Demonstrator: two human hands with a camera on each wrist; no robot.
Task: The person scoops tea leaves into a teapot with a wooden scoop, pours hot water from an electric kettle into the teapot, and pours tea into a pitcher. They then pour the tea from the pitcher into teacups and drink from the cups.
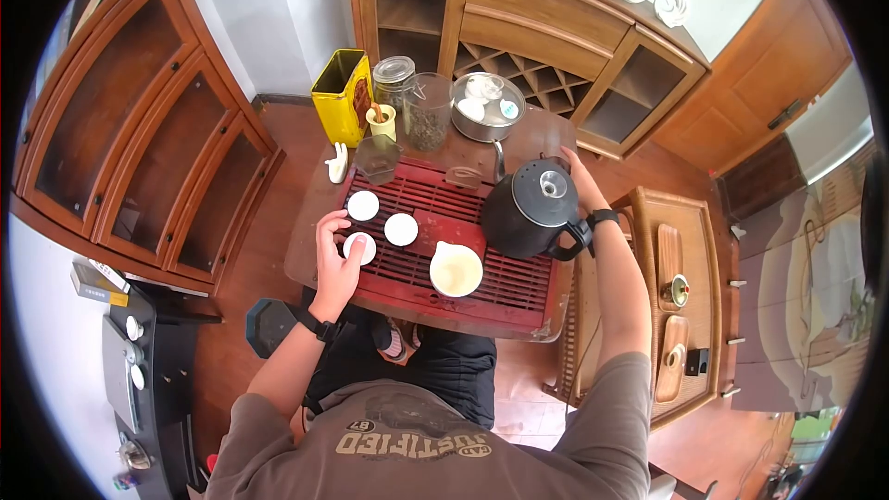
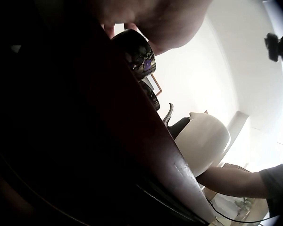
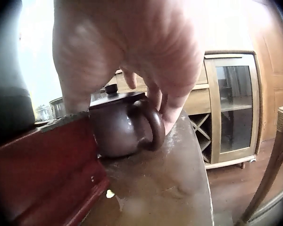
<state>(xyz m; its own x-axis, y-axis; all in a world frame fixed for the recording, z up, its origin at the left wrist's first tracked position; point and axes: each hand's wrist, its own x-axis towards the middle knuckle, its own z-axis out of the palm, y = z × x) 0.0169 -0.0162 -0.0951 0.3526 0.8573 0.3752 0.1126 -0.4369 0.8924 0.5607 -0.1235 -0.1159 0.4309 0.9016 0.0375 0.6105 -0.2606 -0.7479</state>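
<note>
Between thumb and fingers, the left hand (image 1: 335,264) (image 2: 160,19) grips a small cup (image 1: 359,248) (image 2: 141,54), pale inside and dark patterned outside, at the left of the red slatted tea tray (image 1: 421,301). Two similar cups (image 1: 363,206) (image 1: 401,230) stand beside it. A white pitcher (image 1: 456,270) (image 2: 203,143) is on the tray's front half. Beyond the black kettle (image 1: 523,213), the right hand (image 1: 583,183) (image 3: 132,37) holds a brown lidded pot (image 3: 118,129) with thumb and fingers around it; the right wrist view shows it beside the tray's edge.
Behind the tray stand a yellow tin (image 1: 341,97), glass jars (image 1: 394,83) (image 1: 427,116), a hexagonal glass vessel (image 1: 377,159) and a metal bowl with white items (image 1: 488,120). A white figurine (image 1: 337,164) is at the left. A rattan side table (image 1: 699,315) stands at the right.
</note>
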